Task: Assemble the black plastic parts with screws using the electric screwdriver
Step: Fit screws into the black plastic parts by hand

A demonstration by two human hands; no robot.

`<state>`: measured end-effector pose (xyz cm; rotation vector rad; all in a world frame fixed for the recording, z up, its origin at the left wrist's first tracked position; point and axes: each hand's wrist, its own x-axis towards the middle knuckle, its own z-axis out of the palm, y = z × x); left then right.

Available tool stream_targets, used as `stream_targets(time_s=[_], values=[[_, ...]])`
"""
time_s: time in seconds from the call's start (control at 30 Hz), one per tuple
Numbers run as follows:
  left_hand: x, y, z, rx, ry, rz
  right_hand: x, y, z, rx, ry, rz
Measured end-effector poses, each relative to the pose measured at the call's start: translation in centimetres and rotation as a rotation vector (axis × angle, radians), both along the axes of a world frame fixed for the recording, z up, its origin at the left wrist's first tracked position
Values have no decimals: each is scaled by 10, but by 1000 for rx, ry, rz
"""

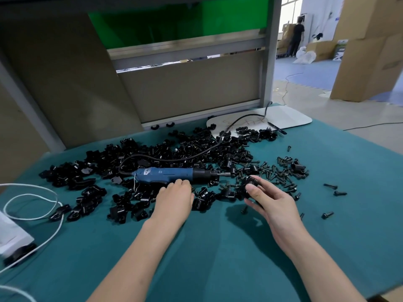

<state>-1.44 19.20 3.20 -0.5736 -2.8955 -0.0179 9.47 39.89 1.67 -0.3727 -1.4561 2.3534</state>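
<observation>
A blue electric screwdriver (165,174) lies on its side across the green table cover (218,247), bit pointing right, in a wide heap of black plastic parts (174,153). My left hand (175,198) reaches forward, its fingertips at the screwdriver's near side, among the parts. My right hand (270,201) pinches a black plastic part (248,185) between thumb and fingers, just right of the screwdriver's bit. Black screws (281,171) lie scattered beyond and to the right of that hand.
The screwdriver's black cable (196,154) runs back over the heap to a white board (281,118). A white cord (32,205) loops at the left beside a white device (11,238). A frame with panels closes the table's far side. Cardboard boxes stand at right.
</observation>
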Motion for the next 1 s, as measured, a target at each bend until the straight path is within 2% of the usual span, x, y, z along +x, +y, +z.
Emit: stream_targets(time_s=[0.17, 0.33, 0.47, 0.57, 0.63, 0.77, 1.0], values=[[-3, 12, 4, 31, -43, 61, 0, -1, -2, 75, -7, 1], [6, -1, -1, 129, 6, -6, 3, -4, -1, 190, -28, 59], [22, -13, -2, 431, 61, -66, 7, -9, 1, 373, -29, 115], [45, -8, -5, 744, -76, -166, 8, -13, 1, 535, -1, 144], [60, 3, -9, 856, -175, -239, 6, -15, -1, 596, 11, 164], [69, 16, -13, 907, -159, -348, 5, -16, -5, 665, 18, 179], [66, 13, -16, 992, -198, -351, 5, -17, -8, 787, 45, 197]])
